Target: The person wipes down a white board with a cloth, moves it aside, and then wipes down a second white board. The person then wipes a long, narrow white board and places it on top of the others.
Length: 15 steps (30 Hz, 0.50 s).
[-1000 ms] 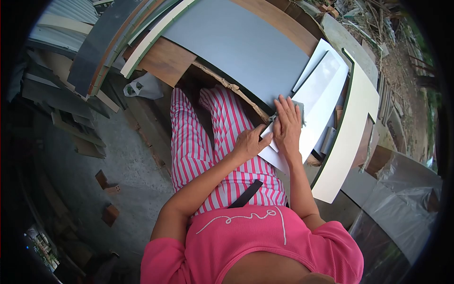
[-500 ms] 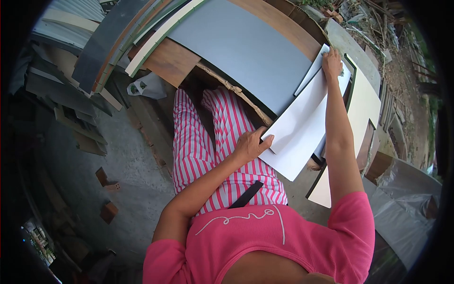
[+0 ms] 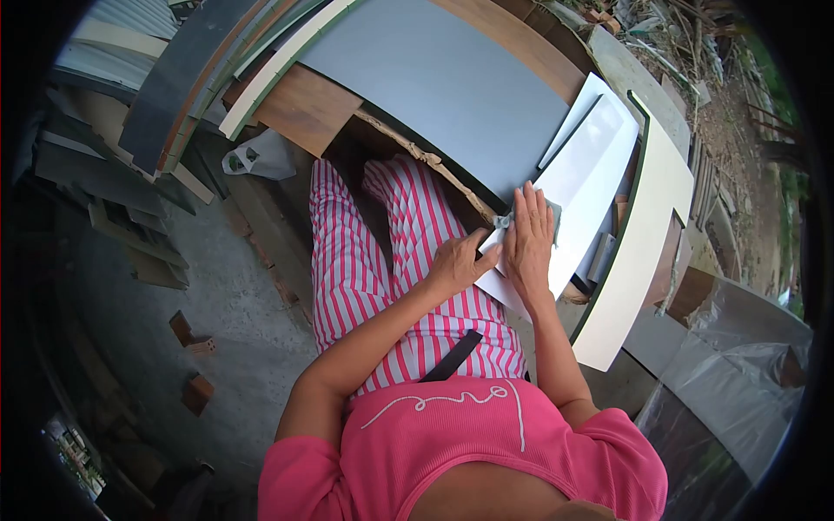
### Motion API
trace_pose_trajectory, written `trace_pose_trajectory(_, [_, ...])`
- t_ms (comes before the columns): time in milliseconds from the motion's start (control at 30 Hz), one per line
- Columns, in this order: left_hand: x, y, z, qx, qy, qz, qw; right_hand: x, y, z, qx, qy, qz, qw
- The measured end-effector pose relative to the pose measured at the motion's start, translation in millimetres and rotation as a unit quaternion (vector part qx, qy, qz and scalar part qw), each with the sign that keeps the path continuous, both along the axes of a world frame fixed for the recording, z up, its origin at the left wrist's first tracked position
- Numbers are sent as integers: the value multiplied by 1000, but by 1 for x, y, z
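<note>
A long white panel [image 3: 584, 187] with a glossy face slants across the right side of the work surface, its near end by my lap. My left hand [image 3: 460, 259] grips the near left corner, thumb on top and fingers curled under the edge. My right hand [image 3: 530, 234] lies flat on the panel just beside it, fingers together and pointing away from me. Beneath that palm is a crumpled grey cloth [image 3: 556, 221], showing at both sides of the fingers. Under the white panel lies a large blue-grey board [image 3: 434, 87].
A cream board [image 3: 638, 243] with a dark edge stands right of the white panel. Curved strips [image 3: 287, 65] and stacked boards [image 3: 109, 174] are at the left. A white plastic bag [image 3: 261, 156] sits near my feet. Brick pieces [image 3: 198, 392] lie on the concrete floor.
My right hand has slid from the panel's far end to its near end, beside my left hand, with the cloth. My left hand keeps its grip on the corner.
</note>
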State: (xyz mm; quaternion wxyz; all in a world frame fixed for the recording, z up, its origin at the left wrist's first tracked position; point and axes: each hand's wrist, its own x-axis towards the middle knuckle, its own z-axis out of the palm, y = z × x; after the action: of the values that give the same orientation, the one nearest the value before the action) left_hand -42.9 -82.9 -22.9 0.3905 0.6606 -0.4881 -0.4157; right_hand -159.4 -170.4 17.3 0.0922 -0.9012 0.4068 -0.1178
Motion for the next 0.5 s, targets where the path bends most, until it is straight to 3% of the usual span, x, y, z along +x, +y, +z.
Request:
trace_pose_trajectory(100, [0,-1,2,-2,16,1,1000,-1,-72,-11,-69,-12,-36,997])
trace_pose_trajectory(200, [1,0,4,23,18,-4,1000,-8,-191,-36,-136,-31,-111,984])
trace_pose_trajectory(333, [0,-2,3,18,5,1,1000,-27,-323,-48,-127,-6,-161,979])
trace_pose_trajectory(500, [2,0,7,32,2,5,999,-20,-307,-46,-118,-10,-200,973])
